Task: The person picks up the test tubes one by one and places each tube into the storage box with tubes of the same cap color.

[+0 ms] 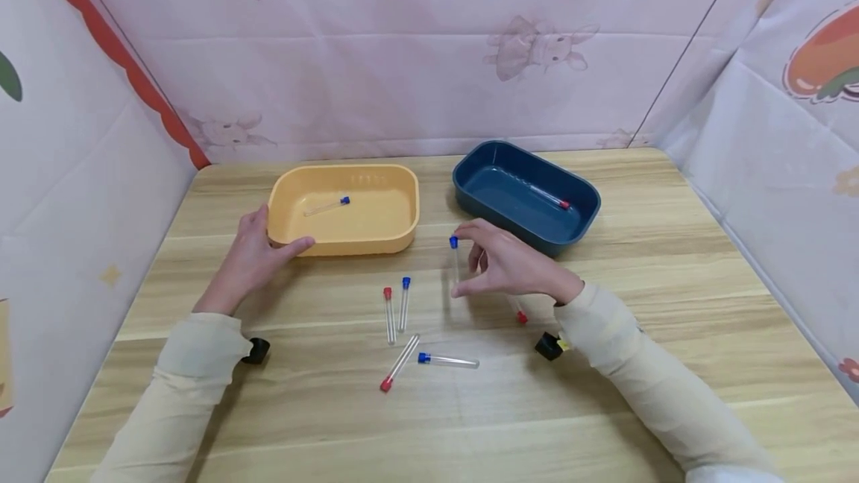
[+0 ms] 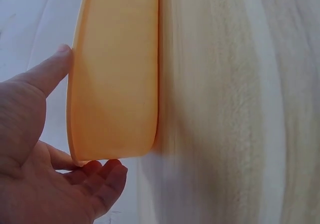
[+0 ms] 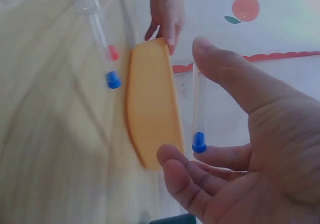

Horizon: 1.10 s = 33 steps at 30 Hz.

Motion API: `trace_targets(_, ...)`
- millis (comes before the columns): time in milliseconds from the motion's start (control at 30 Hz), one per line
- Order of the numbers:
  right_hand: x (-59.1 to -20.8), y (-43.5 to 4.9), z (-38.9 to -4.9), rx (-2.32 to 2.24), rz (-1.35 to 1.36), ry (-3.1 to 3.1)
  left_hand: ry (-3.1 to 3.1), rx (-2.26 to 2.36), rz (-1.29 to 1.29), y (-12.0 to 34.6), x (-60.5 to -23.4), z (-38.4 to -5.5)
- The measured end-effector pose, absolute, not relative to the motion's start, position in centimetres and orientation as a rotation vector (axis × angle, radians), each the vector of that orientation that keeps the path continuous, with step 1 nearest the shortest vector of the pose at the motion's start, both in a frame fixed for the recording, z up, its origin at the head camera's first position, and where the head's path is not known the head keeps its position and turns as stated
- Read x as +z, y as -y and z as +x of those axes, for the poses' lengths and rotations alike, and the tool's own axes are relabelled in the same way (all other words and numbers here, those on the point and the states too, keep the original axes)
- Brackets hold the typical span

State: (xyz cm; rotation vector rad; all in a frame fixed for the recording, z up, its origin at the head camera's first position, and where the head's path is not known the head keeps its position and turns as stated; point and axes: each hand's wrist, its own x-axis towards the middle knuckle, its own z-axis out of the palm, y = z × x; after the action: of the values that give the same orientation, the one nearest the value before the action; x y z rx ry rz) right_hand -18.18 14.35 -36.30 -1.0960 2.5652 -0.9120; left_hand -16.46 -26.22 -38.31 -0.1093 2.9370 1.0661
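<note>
My right hand [image 1: 503, 263] pinches a blue-capped clear test tube [image 1: 455, 263] by its two ends, thumb at the bottom and index finger at the cap. The tube stands nearly upright above the table; in the right wrist view, the test tube [image 3: 199, 104] spans from thumb to finger. My left hand [image 1: 251, 256] holds the near left corner of a yellow tub [image 1: 349, 247], thumb along the front rim and fingers at the end wall. Inside that tub lies a blue-capped tube [image 1: 325, 207]. A red-capped tube [image 1: 550, 197] lies in the dark blue tub [image 1: 499, 223], behind my right hand.
Loose on the wooden table [image 1: 302, 408] lie a red-capped tube [image 1: 390, 319], a blue-capped one [image 1: 404, 308] beside it, and another of each colour nearer me. Partly hidden by my right hand is one more red-capped tube [image 1: 520, 315]. Fabric walls enclose three sides.
</note>
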Motion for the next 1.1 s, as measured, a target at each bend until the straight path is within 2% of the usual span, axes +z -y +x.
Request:
trace_targets(367, -33.7, -10.7, -20.5, -1.053, -1.154, -2.527, -2.944, 1.069, -0.112, 26.4, -38.5, -15.8)
trace_targets(633, -31.7, -8.2, -22.4, -1.011, -1.195, -2.56, -2.965, 1.07, -0.011, 26.5, -38.4, -16.4)
trace_targets(1100, -31.3, -3.7, -26.0, -0.923, -1.023, -2.573, -2.963, 1.103, 0.043, 26.7, -38.4, -16.5)
